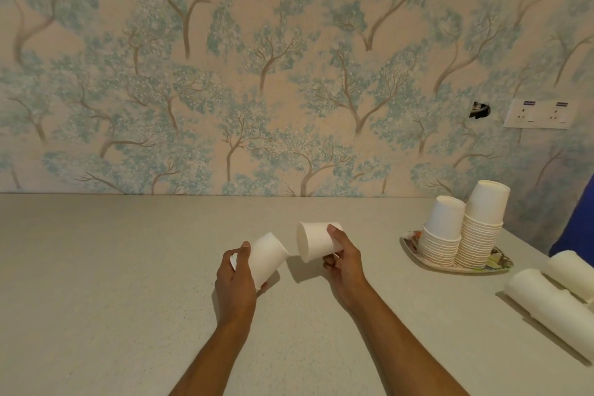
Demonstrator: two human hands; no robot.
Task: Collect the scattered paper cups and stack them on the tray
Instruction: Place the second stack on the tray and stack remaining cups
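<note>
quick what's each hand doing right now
Left hand: gripping a paper cup.
Right hand: gripping another paper cup.

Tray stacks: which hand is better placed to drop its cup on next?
Right, probably. The right hand grips a cup on the tray's side; the left hand, gripping the other cup, would have to cross over.

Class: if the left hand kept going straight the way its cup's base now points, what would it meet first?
Probably the cup held by the right hand: the left hand aims its cup up-right at it, nearly touching, though depth is unclear.
</note>
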